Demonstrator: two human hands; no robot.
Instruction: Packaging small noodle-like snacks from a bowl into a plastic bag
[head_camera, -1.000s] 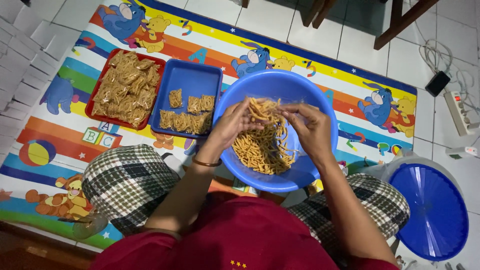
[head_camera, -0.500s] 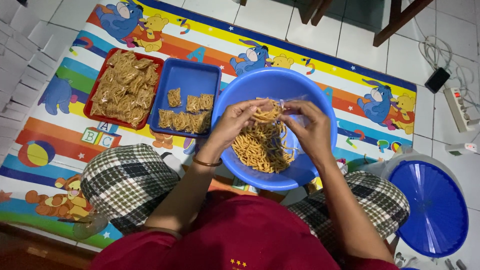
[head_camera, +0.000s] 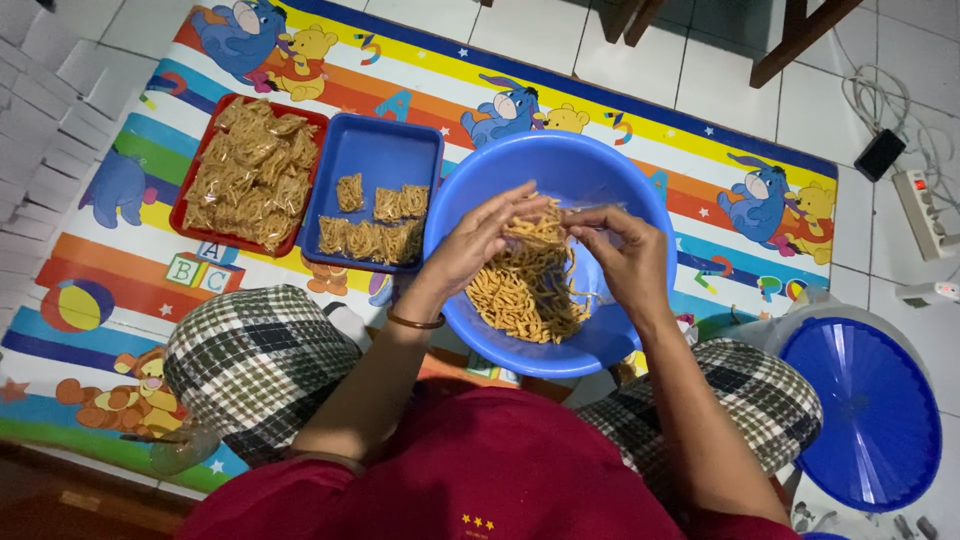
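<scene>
- Two hands work over the blue basin, which sits on the play mat near its near edge, just in front of the person's knees.
- Left hand: its grip is partly closed, fingers curled around a bunch of the fried snack sticks lifted above the heap in the basin.
- Right hand: its grip is pinched on a thin clear plastic bag, thumb and fingers clenched on the rim; the bag is hard to make out against the basin wall.
- Fingertips of both hands almost meet over the middle of the basin, the lifted sticks between them.
- A bracelet circles the left wrist.
- Left of the basin and touching it, a blue tray holds several small filled packets along its near side.
- Further left, just beside that tray, a red tray is piled full of packets, close to the mat's left edge.
- Off the mat's right edge, on the tiled floor, stands a white tub with a round blue lid.
- A power strip lies on the tiles near the far right.
</scene>
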